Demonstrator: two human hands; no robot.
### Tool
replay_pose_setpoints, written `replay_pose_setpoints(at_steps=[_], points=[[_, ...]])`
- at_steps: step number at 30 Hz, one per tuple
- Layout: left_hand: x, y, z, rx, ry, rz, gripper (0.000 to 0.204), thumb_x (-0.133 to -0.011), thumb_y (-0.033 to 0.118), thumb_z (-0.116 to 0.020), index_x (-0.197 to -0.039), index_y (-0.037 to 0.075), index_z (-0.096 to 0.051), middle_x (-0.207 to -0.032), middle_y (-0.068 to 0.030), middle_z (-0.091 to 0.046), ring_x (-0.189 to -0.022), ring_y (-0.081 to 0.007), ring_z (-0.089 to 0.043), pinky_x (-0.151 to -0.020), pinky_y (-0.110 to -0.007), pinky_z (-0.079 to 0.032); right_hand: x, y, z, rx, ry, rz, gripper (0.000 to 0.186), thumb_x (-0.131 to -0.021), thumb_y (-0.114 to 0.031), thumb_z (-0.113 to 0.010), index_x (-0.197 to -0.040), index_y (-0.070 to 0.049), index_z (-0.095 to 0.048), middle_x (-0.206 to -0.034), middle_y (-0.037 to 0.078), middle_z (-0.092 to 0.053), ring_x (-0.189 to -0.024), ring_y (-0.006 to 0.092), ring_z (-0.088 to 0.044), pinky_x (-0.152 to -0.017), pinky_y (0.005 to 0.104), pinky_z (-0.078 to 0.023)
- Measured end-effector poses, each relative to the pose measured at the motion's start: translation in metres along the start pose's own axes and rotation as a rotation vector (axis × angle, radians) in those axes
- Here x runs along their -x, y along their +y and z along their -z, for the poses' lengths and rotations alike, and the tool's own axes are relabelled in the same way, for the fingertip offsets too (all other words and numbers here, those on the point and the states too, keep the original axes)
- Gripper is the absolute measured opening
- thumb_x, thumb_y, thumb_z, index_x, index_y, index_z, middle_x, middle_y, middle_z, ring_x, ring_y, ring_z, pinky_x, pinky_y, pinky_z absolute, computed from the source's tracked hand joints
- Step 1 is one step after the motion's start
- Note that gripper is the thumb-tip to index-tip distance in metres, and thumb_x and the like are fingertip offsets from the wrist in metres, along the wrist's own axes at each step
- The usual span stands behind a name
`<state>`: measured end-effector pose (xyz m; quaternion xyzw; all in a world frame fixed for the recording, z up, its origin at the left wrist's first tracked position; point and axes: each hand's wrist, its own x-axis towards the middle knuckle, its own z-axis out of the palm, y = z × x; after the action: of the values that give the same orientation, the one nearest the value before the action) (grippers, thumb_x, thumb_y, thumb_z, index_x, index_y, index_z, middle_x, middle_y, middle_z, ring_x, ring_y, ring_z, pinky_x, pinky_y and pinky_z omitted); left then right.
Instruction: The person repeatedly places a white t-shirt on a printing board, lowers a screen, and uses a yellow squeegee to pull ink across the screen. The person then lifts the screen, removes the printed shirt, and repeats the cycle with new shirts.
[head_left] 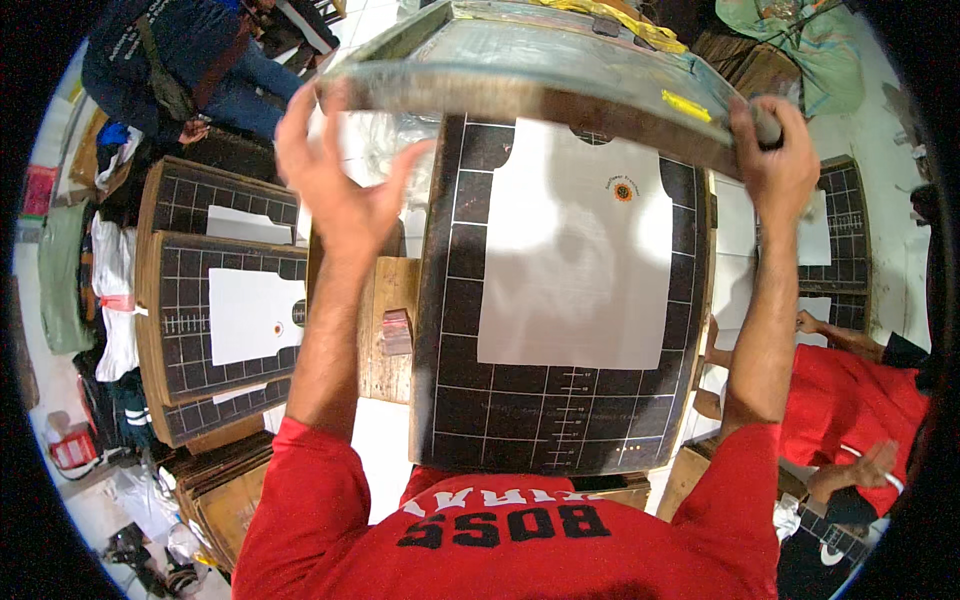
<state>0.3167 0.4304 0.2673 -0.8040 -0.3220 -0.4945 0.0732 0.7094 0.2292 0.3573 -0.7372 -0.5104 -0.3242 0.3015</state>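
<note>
A screen-printing frame (560, 62) is raised at a tilt over the far end of a black gridded board (500, 415); its near edge is smeared by motion. Flat on the board lies a white shirt panel (575, 290), with a small orange and dark round print near its neckline. My right hand (778, 165) is closed around the frame's near right corner, by a dark round knob. At the left corner, my left hand (335, 190) has its fingers spread and thumb well apart, fingertips at the frame's edge. Whether those fingertips press on it is blurred.
On the left, stacked gridded boards (190, 330) carry white panels. A small block (397, 331) rests on a wooden ledge beside my board. More boards (845, 225) stand at right, near a person in a red shirt (850, 420). Another person (170, 70) is at far left.
</note>
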Motion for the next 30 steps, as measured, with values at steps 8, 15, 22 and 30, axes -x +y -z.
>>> replay_pose_setpoints(at_steps=[8,15,22,30], points=[[0.248,-0.183,0.09,-0.144,-0.951,1.09,0.075,-0.078,0.026,-0.087,-0.14,-0.003,-0.055,-0.13,-0.0294,-0.066,-0.123,-0.0422,-0.063,-0.103,-0.046,-0.05,-0.104,0.018,0.002,0.142,0.013,-0.077,0.064,-0.085,-0.065,-0.068,-0.113,-0.008,-0.075,-0.109,0.024,-0.074,-0.106,0.0403,-0.069,-0.09,0.0459,-0.053],[0.196,-0.176,0.146,-0.017,-0.758,0.777,0.031,-0.081,0.0,-0.072,-0.112,-0.006,-0.073,-0.103,-0.0236,-0.077,-0.095,-0.0283,-0.076,-0.085,-0.039,-0.057,-0.145,0.004,0.013,0.123,-0.087,-0.203,0.058,-0.084,-0.06,-0.072,-0.1,-0.004,-0.077,-0.103,0.025,-0.073,-0.101,0.0408,-0.069,-0.088,0.0471,-0.053],[0.109,-0.017,0.23,0.228,-0.492,0.843,0.033,-0.087,-0.006,-0.063,-0.118,-0.005,-0.073,-0.103,-0.0197,-0.078,-0.083,-0.0166,-0.07,-0.077,-0.035,-0.057,-0.146,-0.003,0.019,0.099,-0.141,-0.222,0.06,-0.084,-0.063,-0.07,-0.105,-0.007,-0.077,-0.104,0.022,-0.075,-0.102,0.0408,-0.071,-0.088,0.0476,-0.055],[0.184,0.177,0.214,0.311,-0.668,0.174,0.083,-0.06,-0.01,-0.059,-0.141,0.01,-0.064,-0.15,-0.0188,-0.056,-0.144,-0.0364,-0.049,-0.12,-0.054,-0.038,-0.137,-0.012,0.035,0.023,-0.218,-0.25,0.061,-0.083,-0.062,-0.068,-0.111,-0.008,-0.077,-0.111,0.022,-0.075,-0.109,0.0383,-0.07,-0.093,0.0484,-0.055]])
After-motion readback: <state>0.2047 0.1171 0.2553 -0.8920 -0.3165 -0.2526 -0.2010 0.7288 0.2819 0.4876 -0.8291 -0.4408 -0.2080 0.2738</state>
